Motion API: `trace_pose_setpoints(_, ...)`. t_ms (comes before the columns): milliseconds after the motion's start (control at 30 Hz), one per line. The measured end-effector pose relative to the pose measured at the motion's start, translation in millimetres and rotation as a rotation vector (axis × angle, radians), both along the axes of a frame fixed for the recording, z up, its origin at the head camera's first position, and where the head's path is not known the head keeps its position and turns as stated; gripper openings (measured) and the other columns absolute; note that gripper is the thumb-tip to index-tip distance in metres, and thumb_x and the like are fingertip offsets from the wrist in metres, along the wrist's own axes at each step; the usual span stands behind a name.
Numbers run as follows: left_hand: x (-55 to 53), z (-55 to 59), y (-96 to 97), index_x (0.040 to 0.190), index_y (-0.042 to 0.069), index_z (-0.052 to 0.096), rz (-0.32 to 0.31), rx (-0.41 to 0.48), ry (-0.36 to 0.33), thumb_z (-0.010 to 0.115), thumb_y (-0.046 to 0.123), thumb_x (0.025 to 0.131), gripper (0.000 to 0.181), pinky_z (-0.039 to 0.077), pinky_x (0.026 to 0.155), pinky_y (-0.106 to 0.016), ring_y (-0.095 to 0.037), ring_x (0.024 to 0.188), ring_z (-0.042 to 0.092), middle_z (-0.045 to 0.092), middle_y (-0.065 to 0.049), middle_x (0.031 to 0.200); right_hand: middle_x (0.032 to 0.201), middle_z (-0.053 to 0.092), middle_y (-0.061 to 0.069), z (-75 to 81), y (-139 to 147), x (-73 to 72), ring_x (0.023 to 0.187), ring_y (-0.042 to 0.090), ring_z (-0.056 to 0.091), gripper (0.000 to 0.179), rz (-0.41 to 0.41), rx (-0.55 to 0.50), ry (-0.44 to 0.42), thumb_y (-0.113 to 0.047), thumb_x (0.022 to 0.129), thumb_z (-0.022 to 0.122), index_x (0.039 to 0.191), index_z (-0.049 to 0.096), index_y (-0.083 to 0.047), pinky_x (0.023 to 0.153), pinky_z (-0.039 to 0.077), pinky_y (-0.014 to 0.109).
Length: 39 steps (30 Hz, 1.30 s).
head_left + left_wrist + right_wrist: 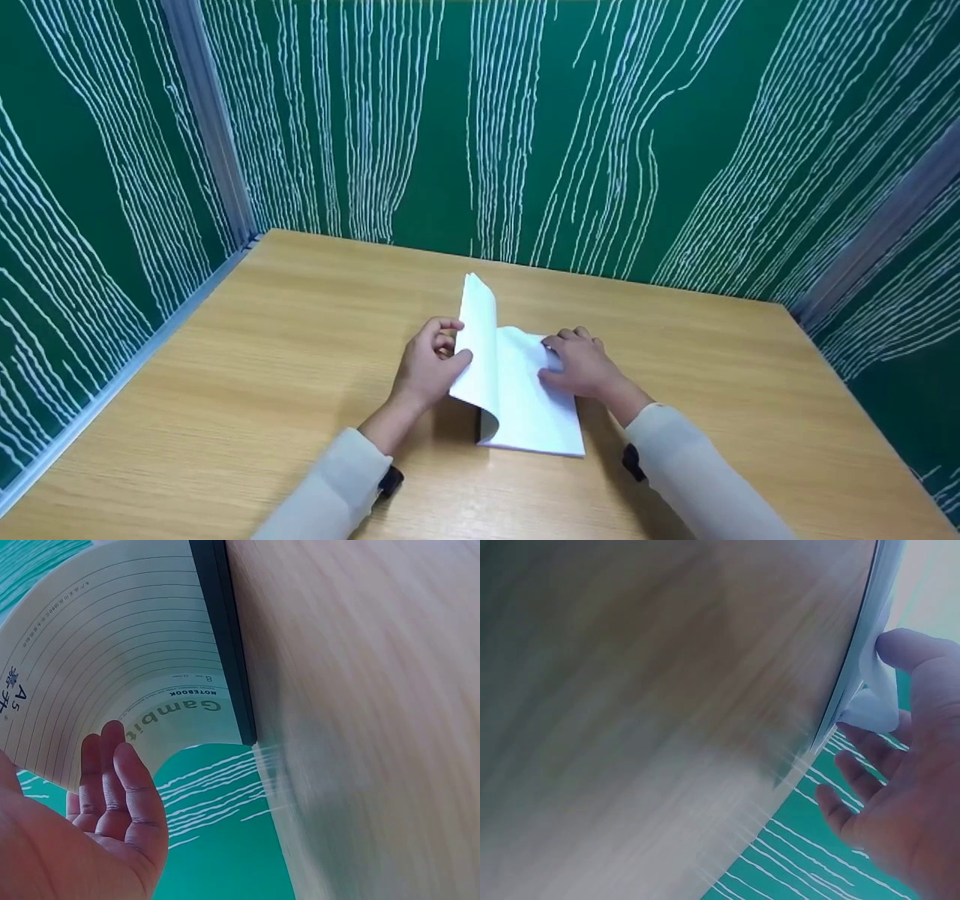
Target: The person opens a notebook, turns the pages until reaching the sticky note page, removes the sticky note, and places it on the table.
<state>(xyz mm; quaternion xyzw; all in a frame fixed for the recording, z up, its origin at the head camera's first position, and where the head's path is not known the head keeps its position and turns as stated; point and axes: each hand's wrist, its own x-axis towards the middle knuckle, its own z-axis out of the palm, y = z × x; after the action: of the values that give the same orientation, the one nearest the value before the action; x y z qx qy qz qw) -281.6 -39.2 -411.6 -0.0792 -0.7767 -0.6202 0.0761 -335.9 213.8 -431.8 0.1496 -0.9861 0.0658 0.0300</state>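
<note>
An open notebook [534,412] with blank-looking white pages lies on the wooden table. My left hand [426,367] pinches its raised left part, a bent bundle of leaves, between thumb and fingers. The left wrist view shows that part's lined outer face [142,622], printed "Gambit" and "NOTEBOOK", beside a black spine [225,645]. There, several fingers of the left hand [97,832] lie against or near this face. On the right-hand pages, my right hand [585,364] pinches the outer edge; a curled page corner [877,705] shows between its thumb and index finger.
The wooden table [300,322] extends around the notebook on every side. Green walls [435,150] with white wavy lines stand behind it and at both sides. A dark band [390,480] shows at the left wrist, another [634,463] at the right.
</note>
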Motion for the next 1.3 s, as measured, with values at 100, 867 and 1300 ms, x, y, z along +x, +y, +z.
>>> trace_pose_setpoints(100, 0.6, 0.1, -0.2, 0.106, 0.022, 0.051, -0.009, -0.004, 0.006, 0.061, 0.019, 0.074, 0.034, 0.044, 0.064, -0.027, -0.016, 0.068, 0.051, 0.059, -0.001, 0.074, 0.104, 0.055, 0.003, -2.3, 1, -0.5, 0.095, 0.021, 0.041, 0.053, 0.026, 0.016, 0.045, -0.045, 0.071, 0.064, 0.115, 0.056, -0.017, 0.080, 0.035, 0.043)
trace_pose_setpoints(867, -0.3, 1.2, -0.3, 0.105, 0.021, 0.051, -0.007, -0.005, 0.029, 0.061, 0.019, 0.073, 0.034, 0.044, 0.064, -0.027, -0.016, 0.068, 0.050, 0.055, -0.002, 0.071, 0.111, 0.050, 0.002, 0.8, 2, -2.9, 0.093, 0.019, 0.052, 0.064, -0.147, -0.286, -0.175, -0.029, 0.072, 0.069, 0.128, 0.038, -0.027, 0.083, 0.046, 0.035)
trace_pose_setpoints(1300, 11.5, 15.7, -2.1, 0.109, 0.011, 0.050, -0.042, -0.003, 0.008, 0.061, 0.013, 0.076, 0.035, 0.043, 0.065, -0.027, -0.017, 0.067, 0.051, 0.059, -0.007, 0.076, 0.110, 0.054, 0.005, -3.7, 0, -4.0, 0.092, 0.018, 0.052, 0.049, -0.098, -0.245, -0.156, -0.022, 0.076, 0.065, 0.122, 0.050, -0.015, 0.083, 0.046, 0.035)
